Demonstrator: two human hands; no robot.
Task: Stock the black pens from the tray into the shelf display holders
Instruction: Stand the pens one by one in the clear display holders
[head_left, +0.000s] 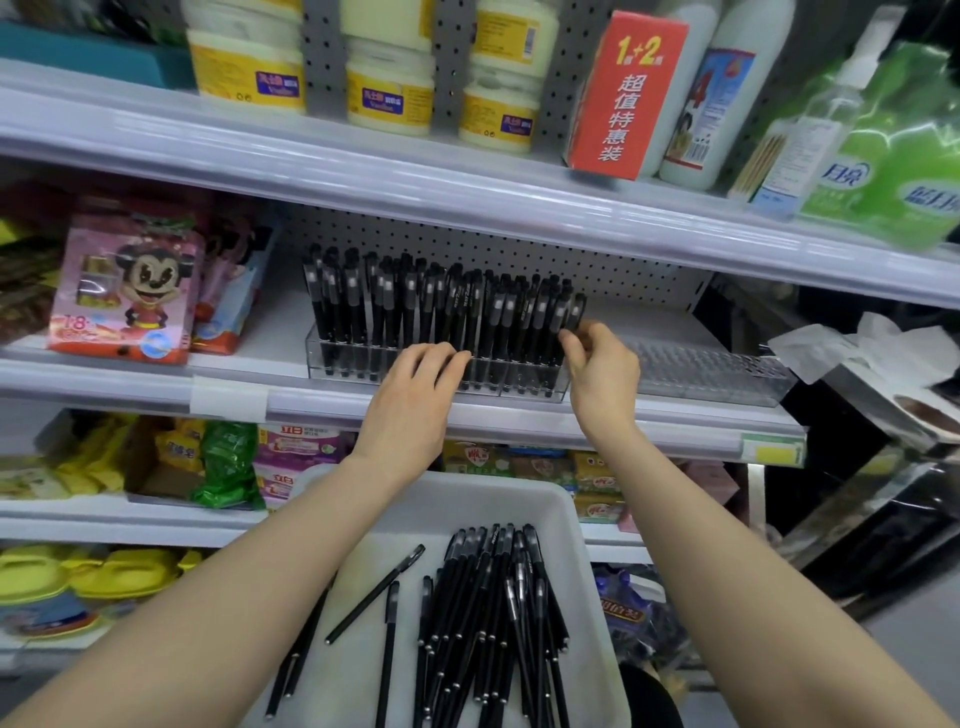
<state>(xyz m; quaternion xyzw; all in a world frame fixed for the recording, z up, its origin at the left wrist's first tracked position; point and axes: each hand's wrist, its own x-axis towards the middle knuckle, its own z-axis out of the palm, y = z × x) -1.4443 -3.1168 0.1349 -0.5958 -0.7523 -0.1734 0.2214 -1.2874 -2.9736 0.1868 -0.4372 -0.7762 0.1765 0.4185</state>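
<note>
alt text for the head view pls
Right hand pinches a black pen at the right end of a clear shelf holder packed with upright pens; left hand rests on its front. A white tray below holds loose pens.

Both your forearms (249, 587) are bare right from the bottom of view to the wrists, and your left hand (415, 395) and right hand (605, 376) are bare as well.

light: bright, even, overhead | shadows: soft | edges: wide-angle curved | blur: corners soft
</note>
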